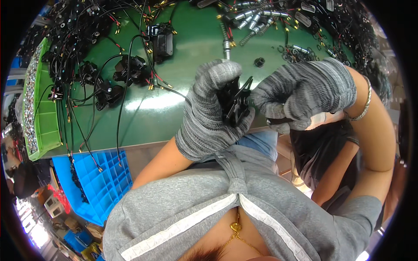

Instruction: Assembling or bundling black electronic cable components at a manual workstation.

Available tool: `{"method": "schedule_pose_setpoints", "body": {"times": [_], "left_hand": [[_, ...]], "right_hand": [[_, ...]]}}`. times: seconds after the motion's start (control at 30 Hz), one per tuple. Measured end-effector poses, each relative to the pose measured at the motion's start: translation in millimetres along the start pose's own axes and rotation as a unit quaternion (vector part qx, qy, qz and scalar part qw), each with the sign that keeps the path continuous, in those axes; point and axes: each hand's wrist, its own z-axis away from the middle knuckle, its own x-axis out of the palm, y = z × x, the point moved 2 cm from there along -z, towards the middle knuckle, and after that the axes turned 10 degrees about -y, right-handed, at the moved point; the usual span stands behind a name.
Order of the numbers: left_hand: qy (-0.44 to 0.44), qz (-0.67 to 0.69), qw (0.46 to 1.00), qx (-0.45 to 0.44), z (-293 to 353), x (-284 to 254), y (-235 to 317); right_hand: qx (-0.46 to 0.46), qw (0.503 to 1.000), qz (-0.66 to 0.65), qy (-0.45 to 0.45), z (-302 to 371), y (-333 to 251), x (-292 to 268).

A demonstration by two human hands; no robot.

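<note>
Both my hands wear grey knitted gloves and meet over the near edge of a green table. My left hand is closed around a small black plastic part, held upright. My right hand pinches the same part at its upper right edge with the fingertips. A thin black wire runs from the part out to the left across the table. The inside of the part is hidden by my fingers.
Several black wired parts with red and black leads lie at the table's left and back. A green tray of small metal pieces stands at the left edge. Metal connectors lie at the back. A blue crate sits below the table.
</note>
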Motion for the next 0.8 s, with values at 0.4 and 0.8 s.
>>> {"method": "schedule_pose_setpoints", "body": {"times": [0.4, 0.8], "left_hand": [[-0.066, 0.116, 0.990, -0.046, -5, 5, 5], [-0.072, 0.231, 0.958, -0.157, -2, -3, 8]], "right_hand": [[-0.056, 0.986, 0.134, 0.077, -12, -11, -2], [-0.097, 0.927, 0.305, 0.195, -8, -11, 11]]}}
